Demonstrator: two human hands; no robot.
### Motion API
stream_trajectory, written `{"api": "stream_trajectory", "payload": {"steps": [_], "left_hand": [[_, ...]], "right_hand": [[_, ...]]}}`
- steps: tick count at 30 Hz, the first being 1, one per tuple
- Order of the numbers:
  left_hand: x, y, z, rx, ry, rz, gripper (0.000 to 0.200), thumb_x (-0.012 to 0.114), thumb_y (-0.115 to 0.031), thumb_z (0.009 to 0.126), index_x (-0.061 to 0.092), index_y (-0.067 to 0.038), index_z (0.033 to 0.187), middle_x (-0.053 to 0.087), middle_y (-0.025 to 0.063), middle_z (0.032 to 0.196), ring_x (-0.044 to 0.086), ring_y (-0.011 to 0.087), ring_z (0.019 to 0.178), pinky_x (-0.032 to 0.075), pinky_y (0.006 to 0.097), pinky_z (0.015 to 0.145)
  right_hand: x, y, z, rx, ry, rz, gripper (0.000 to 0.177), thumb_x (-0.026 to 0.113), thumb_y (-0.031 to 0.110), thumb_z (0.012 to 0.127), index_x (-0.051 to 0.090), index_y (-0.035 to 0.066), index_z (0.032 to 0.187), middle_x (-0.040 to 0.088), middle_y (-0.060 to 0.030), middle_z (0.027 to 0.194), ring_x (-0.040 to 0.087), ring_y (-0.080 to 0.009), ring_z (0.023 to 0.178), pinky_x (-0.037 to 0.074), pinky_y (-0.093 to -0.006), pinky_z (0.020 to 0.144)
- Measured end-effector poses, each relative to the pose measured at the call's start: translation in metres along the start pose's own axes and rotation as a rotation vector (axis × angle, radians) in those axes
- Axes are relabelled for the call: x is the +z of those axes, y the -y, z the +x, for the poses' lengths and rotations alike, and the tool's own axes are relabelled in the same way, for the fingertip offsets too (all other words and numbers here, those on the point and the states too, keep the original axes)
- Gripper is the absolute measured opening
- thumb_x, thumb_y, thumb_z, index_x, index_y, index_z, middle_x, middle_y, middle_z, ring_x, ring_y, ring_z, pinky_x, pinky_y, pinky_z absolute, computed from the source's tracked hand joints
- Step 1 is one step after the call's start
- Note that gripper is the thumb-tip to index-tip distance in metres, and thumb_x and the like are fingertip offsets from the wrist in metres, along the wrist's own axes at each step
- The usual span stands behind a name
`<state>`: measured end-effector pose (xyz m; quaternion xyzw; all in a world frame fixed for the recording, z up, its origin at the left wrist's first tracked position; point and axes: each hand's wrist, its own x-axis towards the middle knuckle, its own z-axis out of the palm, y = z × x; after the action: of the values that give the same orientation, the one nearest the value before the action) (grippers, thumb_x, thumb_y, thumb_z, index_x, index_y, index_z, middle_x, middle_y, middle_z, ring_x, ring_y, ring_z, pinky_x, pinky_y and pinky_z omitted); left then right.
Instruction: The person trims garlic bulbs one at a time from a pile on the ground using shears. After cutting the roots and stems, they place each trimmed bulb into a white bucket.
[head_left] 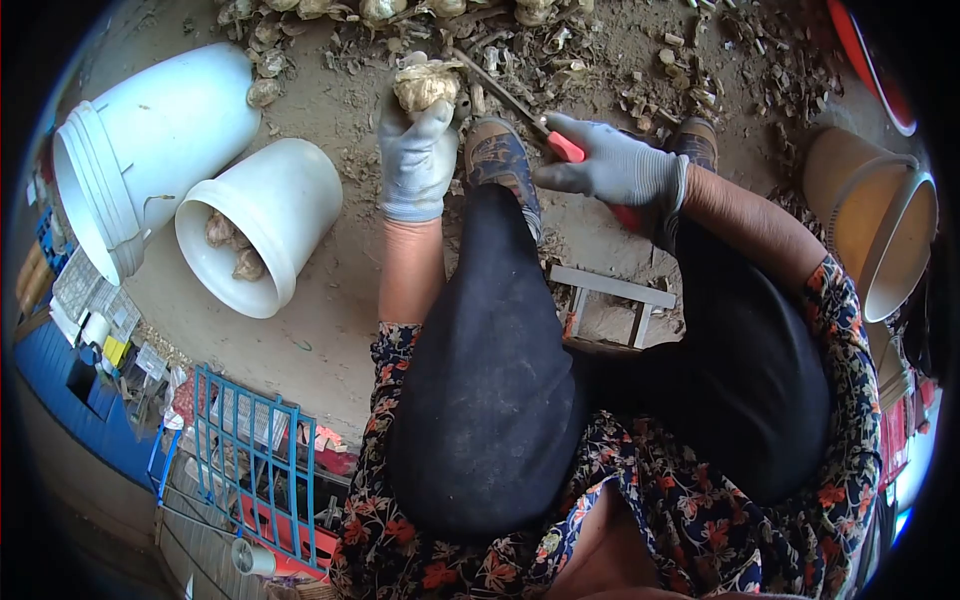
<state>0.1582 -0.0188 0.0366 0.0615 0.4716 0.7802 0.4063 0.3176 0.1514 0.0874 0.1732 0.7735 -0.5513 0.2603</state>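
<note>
My gloved left hand (418, 165) is closed around a dry-skinned garlic bulb (427, 86), which it lifts over the dirt floor near the top of the view. In my gloved right hand (622, 165) is a cutting tool (566, 148) with a red handle and a long, narrow blade. The blade slants up and left, its tip at the right side of the bulb in this view. Most of the handle is hidden behind the glove. Several more garlic bulbs (382, 8) lie along the top edge.
Left of my hand, a white bucket (305, 185) lies tipped with garlic bulbs (236, 246) inside, beside a larger white bucket (180, 115). A yellowish bucket (850, 190) and red basin (872, 60) are at right. Dry trimmings (660, 75) litter the floor. A metal frame (612, 287) sits between my legs.
</note>
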Motion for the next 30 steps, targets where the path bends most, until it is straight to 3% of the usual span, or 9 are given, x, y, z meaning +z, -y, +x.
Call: {"api": "stream_trajectory", "payload": {"steps": [3,10,14,16,17,19,21,26,30], "left_hand": [[0.006,0.002,-0.001,0.040,-0.041,0.082,0.058,0.072,-0.004,0.077,0.048,-0.005,0.130,0.059,0.0067,0.114,0.059,0.0176,0.101,0.049,0.0338,0.090],[0.029,-0.025,-0.015,0.057,-0.184,0.289,0.048,0.074,-0.005,0.078,0.050,0.000,0.119,0.060,0.0066,0.108,0.058,0.0151,0.099,0.049,0.0309,0.089],[-0.033,-0.131,-0.055,0.784,-0.733,0.896,0.040,0.067,-0.002,0.078,0.051,-0.001,0.114,0.057,0.0091,0.105,0.057,0.0195,0.095,0.049,0.0362,0.087],[-0.074,-0.190,-0.089,0.597,-1.279,1.541,0.037,0.062,-0.001,0.078,0.052,0.001,0.114,0.056,0.0144,0.107,0.058,0.0265,0.094,0.048,0.0369,0.089],[-0.071,-0.194,-0.087,0.612,-1.284,1.539,0.037,0.062,-0.001,0.078,0.052,0.001,0.114,0.056,0.0144,0.107,0.058,0.0265,0.094,0.048,0.0369,0.089],[-0.058,-0.202,-0.073,0.479,-1.200,2.665,0.040,0.058,-0.004,0.078,0.051,0.003,0.117,0.055,0.0196,0.112,0.058,0.0311,0.097,0.048,0.0384,0.088],[-0.066,-0.198,-0.032,0.605,-0.559,2.036,0.043,0.060,-0.009,0.081,0.051,0.000,0.122,0.055,0.0216,0.116,0.058,0.0316,0.101,0.048,0.0405,0.088],[-0.145,-0.136,0.123,-0.265,-0.713,1.964,0.058,0.067,-0.023,0.078,0.045,-0.012,0.130,0.044,0.0237,0.127,0.055,0.0374,0.109,0.047,0.0442,0.092],[-0.158,-0.112,0.138,-0.460,-0.771,2.026,0.059,0.069,-0.022,0.074,0.047,-0.014,0.128,0.039,0.0233,0.128,0.053,0.0396,0.110,0.046,0.0440,0.094]], "right_hand": [[0.001,0.009,0.003,0.044,0.294,0.688,0.027,0.061,0.028,0.091,0.053,0.003,0.097,0.054,-0.0006,0.084,0.055,-0.0082,0.080,0.049,-0.0272,0.065],[0.011,0.012,0.001,0.208,0.110,0.981,0.023,0.061,0.022,0.092,0.051,0.009,0.076,0.045,0.0041,0.060,0.044,-0.0072,0.049,0.038,-0.0249,0.046],[0.006,0.000,-0.005,0.277,0.158,1.007,0.024,0.063,0.025,0.089,0.055,0.006,0.077,0.050,0.0014,0.064,0.049,-0.0085,0.052,0.043,-0.0269,0.049],[0.004,0.002,-0.006,0.363,0.140,1.051,0.022,0.064,0.023,0.087,0.053,0.007,0.078,0.050,0.0014,0.067,0.049,-0.0090,0.054,0.043,-0.0267,0.049],[0.003,0.000,-0.004,0.397,0.135,1.028,0.021,0.065,0.022,0.087,0.052,0.008,0.079,0.050,0.0015,0.066,0.049,-0.0090,0.054,0.043,-0.0267,0.049],[0.003,-0.003,0.000,0.431,0.139,0.971,0.019,0.060,0.021,0.090,0.050,0.010,0.078,0.046,0.0039,0.064,0.045,-0.0071,0.052,0.039,-0.0250,0.048],[0.003,0.003,0.004,0.454,0.118,0.946,0.019,0.060,0.021,0.089,0.050,0.010,0.078,0.047,0.0036,0.064,0.045,-0.0072,0.052,0.039,-0.0249,0.048],[0.000,-0.001,0.011,0.451,0.160,0.749,0.019,0.061,0.022,0.087,0.051,0.008,0.081,0.049,0.0017,0.065,0.050,-0.0094,0.054,0.043,-0.0263,0.052],[-0.003,0.002,0.014,0.490,0.140,0.698,0.018,0.062,0.022,0.086,0.052,0.007,0.085,0.053,0.0000,0.068,0.053,-0.0099,0.057,0.045,-0.0266,0.053]]}}
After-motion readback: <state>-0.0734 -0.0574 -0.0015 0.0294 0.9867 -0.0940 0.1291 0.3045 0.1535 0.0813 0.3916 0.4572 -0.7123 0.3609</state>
